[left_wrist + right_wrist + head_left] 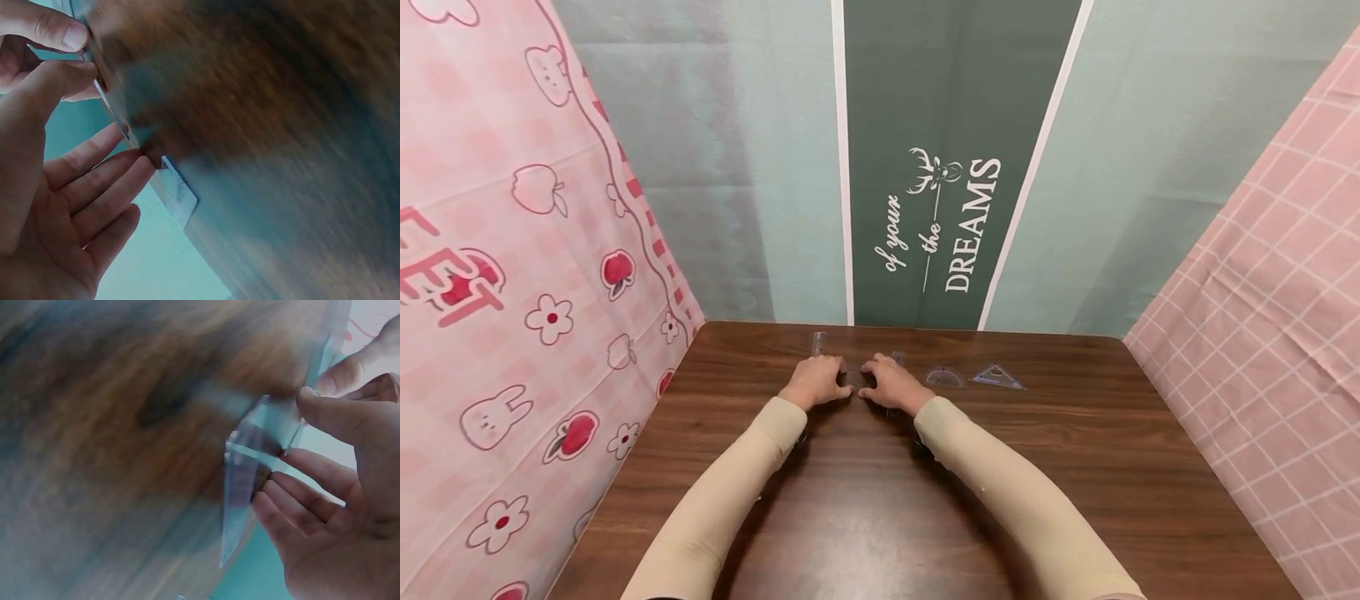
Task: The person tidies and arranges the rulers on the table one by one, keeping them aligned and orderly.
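Note:
Near the table's far edge, my left hand (817, 381) and right hand (892, 385) face each other. Between them is a thin clear plastic piece (111, 107), seen nearly edge-on in the left wrist view. Each hand pinches it by thumb and fingertips; its full outline is hidden. A clear ruler (819, 343) lies flat behind my left hand, its end (179, 195) beside the fingers. Another clear plastic piece (240, 478) lies on the table by my right fingers, partly covered in the head view. Rightward lie a clear protractor (945, 377) and a triangular set square (997, 377).
The brown wood-grain table (865, 500) ends just beyond the tools. Behind it hangs a green cloth (917, 300) with white lettering. Pink patterned cloths stand along the left (572, 333) and right (1262, 333) sides.

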A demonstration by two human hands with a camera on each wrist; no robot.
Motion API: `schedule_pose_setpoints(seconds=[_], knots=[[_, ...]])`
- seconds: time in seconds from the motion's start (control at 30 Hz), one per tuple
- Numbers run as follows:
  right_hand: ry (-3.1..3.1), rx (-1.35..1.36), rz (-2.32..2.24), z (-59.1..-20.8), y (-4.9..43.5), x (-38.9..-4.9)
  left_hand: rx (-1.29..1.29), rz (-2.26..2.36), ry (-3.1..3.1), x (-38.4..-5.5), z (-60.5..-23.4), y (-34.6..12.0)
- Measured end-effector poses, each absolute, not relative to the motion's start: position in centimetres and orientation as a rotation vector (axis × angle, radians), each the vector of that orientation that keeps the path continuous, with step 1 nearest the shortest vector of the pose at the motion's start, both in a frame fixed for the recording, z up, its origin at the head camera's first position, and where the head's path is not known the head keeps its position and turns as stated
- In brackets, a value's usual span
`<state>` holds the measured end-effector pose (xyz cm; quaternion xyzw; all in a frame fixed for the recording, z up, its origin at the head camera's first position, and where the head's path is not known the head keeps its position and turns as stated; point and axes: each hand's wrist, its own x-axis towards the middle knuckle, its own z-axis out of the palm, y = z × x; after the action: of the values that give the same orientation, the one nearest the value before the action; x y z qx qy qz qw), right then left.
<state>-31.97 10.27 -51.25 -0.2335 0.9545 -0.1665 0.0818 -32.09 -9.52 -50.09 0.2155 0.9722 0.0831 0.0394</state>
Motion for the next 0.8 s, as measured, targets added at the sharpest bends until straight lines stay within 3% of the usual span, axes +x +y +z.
schedule_pose_setpoints(seconds=[0.8], knots=[[2.916,-0.821,-0.624,-50.7,11.2,-29.0,0.797,0.401,3.114,-28.2,-50.3,-10.4]])
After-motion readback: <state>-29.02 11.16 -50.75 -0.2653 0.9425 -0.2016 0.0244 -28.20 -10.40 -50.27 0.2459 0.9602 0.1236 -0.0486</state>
